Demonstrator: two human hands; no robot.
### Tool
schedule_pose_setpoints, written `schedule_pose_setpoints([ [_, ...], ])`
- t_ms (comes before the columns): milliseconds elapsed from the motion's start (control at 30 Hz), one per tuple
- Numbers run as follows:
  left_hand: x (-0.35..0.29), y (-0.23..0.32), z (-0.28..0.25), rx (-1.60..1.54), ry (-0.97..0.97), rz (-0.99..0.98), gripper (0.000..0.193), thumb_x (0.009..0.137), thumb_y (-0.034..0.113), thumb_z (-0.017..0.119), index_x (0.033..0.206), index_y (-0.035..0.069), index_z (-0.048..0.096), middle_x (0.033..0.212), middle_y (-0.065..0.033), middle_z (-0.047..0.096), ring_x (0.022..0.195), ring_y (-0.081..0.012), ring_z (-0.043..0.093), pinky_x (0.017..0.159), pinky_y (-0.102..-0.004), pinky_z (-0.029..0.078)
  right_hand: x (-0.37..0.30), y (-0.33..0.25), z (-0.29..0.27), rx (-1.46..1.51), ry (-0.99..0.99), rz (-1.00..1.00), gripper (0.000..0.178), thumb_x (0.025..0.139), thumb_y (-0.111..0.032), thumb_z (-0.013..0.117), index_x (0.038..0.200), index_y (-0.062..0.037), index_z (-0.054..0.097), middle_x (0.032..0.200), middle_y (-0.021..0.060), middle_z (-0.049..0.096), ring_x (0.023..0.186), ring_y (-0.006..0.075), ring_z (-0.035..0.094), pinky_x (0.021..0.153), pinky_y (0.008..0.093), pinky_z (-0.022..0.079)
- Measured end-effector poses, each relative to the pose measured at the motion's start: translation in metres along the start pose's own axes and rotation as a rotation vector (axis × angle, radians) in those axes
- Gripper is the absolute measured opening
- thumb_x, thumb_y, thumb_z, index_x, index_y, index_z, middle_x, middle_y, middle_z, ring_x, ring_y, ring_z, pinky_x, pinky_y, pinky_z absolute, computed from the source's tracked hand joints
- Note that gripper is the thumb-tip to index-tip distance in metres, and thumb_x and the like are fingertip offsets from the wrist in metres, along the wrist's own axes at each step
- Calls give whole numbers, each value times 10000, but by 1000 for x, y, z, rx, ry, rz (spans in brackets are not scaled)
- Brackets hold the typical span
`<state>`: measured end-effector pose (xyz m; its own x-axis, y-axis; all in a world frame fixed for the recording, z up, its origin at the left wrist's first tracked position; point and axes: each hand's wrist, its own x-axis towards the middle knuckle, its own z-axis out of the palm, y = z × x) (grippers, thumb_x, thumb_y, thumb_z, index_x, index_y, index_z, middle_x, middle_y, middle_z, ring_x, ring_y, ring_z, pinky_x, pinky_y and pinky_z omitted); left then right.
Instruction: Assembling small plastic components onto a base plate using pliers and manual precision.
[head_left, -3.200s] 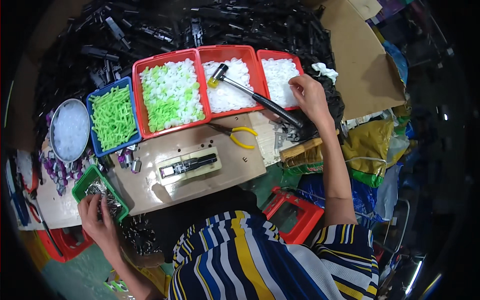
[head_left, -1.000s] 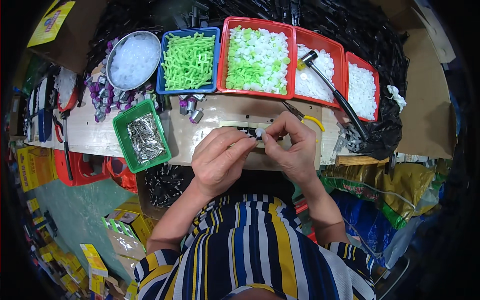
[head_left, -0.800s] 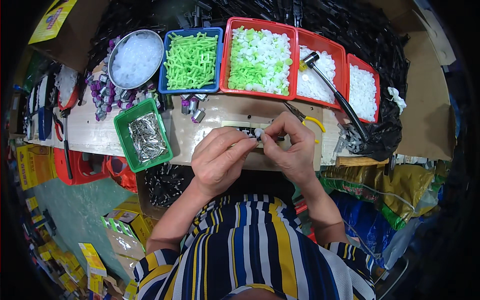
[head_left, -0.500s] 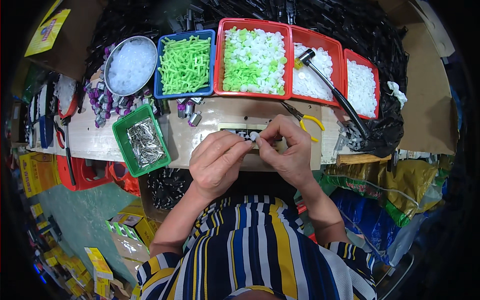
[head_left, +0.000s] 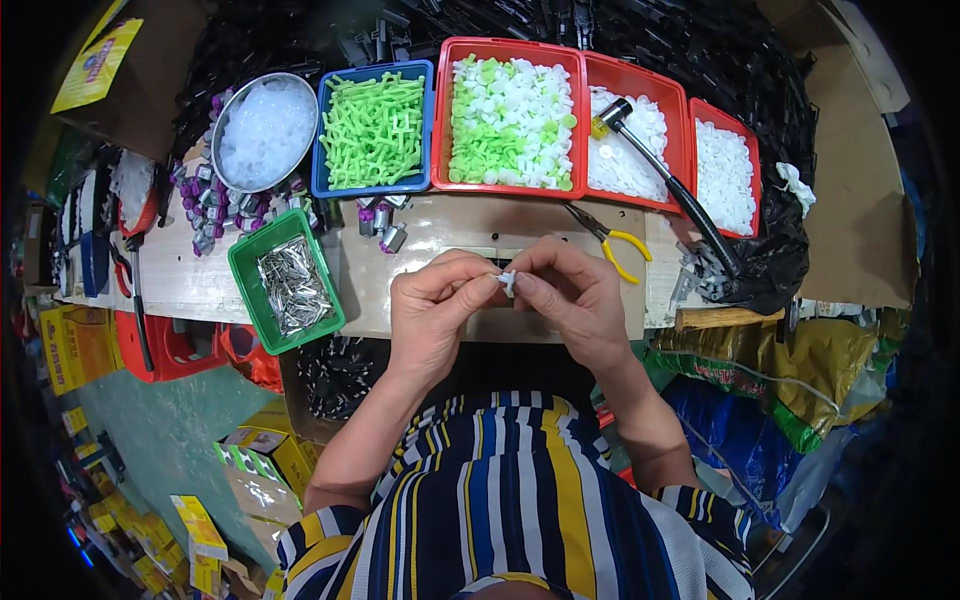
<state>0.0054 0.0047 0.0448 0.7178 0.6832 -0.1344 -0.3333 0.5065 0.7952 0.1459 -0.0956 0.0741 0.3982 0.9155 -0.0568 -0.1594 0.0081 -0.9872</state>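
Both hands meet over the near edge of the table. Between their fingertips is a small white plastic piece (head_left: 507, 281), which has a wider end and a narrow stem. My left hand (head_left: 435, 315) pinches it from one side, thumb against forefinger. From the other side my right hand (head_left: 578, 305) grips it the same way, with its remaining fingers curled in. Something dark lies just behind the fingers, mostly covered by them. Yellow-handled pliers (head_left: 627, 262) rest on the table to the right of my right hand.
Along the back stand a metal bowl (head_left: 217, 155), a blue tray of green pieces (head_left: 371, 128), and red trays (head_left: 436, 140) of white and green caps. A hammer (head_left: 672, 180) leans across them. A green bin (head_left: 250, 305) of metal pins sits left, near purple-and-silver parts (head_left: 394, 238).
Both hands have drawn slightly nearer to me, off the dark slotted holder. The white piece has come with them and is tilted differently between the fingertips.
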Motion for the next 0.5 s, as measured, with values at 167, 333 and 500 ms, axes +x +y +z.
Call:
schedule_pose_setpoints([
  [167,-3,3,1,220,29,76,132,886,-15,689,1008,-57,715,952,-91,659,801,-124,660,730,-216,524,0,-1,2,202,-22,92,105,946,-66,650,984,31,635,896,25,614,781,82,588,702,213,480],
  [333,-5,6,3,321,-1,163,210,845,1,741,1050,-41,720,953,-79,662,806,-97,633,715,-193,506,-2,-7,7,-220,48,-160,81,891,-25,684,938,28,645,866,51,627,769,120,598,695,238,480],
  [500,-6,5,2,424,-5,139,294,785,31,802,1065,-19,727,957,-67,664,806,-83,595,689,-190,478,-4,-5,8,-579,69,-407,102,827,13,707,917,26,660,858,84,629,769,161,609,690,263,482],
])
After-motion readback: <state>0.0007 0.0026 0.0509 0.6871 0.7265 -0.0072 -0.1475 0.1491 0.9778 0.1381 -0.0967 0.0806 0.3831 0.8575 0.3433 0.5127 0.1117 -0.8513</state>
